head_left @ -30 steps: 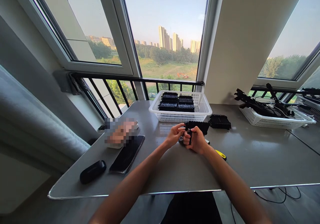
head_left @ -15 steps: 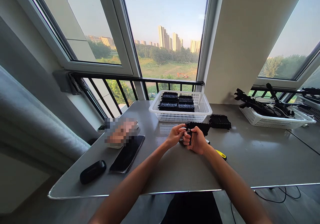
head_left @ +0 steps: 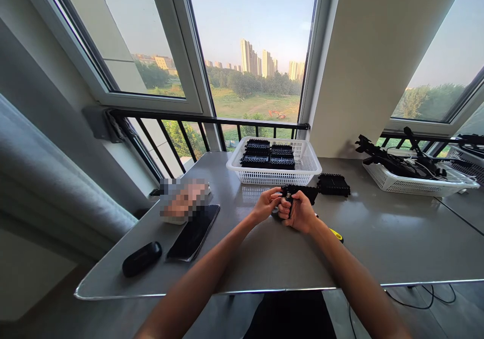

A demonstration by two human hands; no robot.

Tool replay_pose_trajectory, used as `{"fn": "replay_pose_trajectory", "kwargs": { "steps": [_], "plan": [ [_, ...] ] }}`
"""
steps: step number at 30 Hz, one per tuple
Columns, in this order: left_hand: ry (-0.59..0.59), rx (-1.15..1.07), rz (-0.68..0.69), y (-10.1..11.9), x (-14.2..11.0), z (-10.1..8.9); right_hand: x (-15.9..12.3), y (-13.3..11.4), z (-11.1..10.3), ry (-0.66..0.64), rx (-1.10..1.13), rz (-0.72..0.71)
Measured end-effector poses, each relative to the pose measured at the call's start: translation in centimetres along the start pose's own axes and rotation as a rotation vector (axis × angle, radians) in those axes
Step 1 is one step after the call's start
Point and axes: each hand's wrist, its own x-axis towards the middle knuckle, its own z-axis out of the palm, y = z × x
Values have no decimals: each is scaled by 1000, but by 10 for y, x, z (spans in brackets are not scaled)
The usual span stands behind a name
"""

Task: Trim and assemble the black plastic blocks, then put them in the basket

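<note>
Both hands are close together above the desk, in front of the white basket. My left hand (head_left: 266, 206) is closed, fingertips bunched beside the right hand; what they pinch is hidden. My right hand (head_left: 302, 215) is curled around a small black piece with a shiny metallic top (head_left: 289, 196), thumb pressed near the top. Just beyond the fingers shows a black ridged block (head_left: 308, 192), partly covered by the hands; I cannot tell whether they touch it. Under the right wrist lies a yellow-and-black handled tool (head_left: 336, 235), mostly hidden by the forearm.
The white basket (head_left: 274, 177) holds several black ridged blocks (head_left: 268, 155). Another black block (head_left: 334, 185) lies right of it. A second basket (head_left: 412, 185) contains black parts and cables. At left are a dark flat phone-like slab (head_left: 193, 233), a black case (head_left: 142, 259) and a blurred-out item (head_left: 185, 200).
The small black piece in my right hand has tilted slightly, and its metallic top sits a little farther right. Both hands otherwise keep nearly the same place.
</note>
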Motion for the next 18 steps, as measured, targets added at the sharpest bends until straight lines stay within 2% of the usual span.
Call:
{"fn": "replay_pose_trajectory", "kwargs": {
  "steps": [9, 18],
  "plan": [
    [3, -21, 15, -1, 3, -9, -4, -7, -3, 16, 96, -33],
    [121, -24, 22, -5, 8, -18, -11, -20, -12, 52, 180, -127]
  ]
}}
